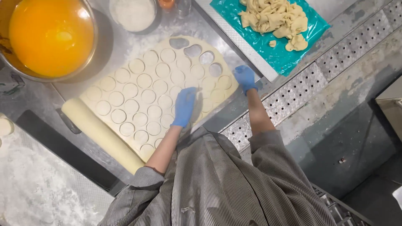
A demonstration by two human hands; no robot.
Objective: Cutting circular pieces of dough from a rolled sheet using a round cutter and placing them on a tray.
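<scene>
My left hand (184,106) lies flat, palm down in its blue glove, on the rolled-out dough sheet (157,94), fingers together and pointing away from me; the grip is released, pressing on the sheet and closed round nothing. Under and around it the sheet is scored all over with rows of cut circles (145,80), most of them sitting in place in the dough. My right hand (245,78), gloved the same, rests at the sheet's near right edge, fingertips on the rim of the dough just beside the tabletop's (54,98) border; whether that grip pinches the edge or only touches it, I cannot tell.

The sheet lies spread on the floured steel tabletop straight before me, its left end wound onto a rolled-up part (100,134) that runs slantwise beside my left forearm. At the far end of the sheet a few round holes (193,51) gape where discs are lifted out. Beyond, a metal bowl of orange liquid (51,35) stands far left, a tub of flour (133,14) next to it, and a heap of dough scraps (276,19) lies on teal plastic (289,56) to the far right, well apart from both hands.
</scene>
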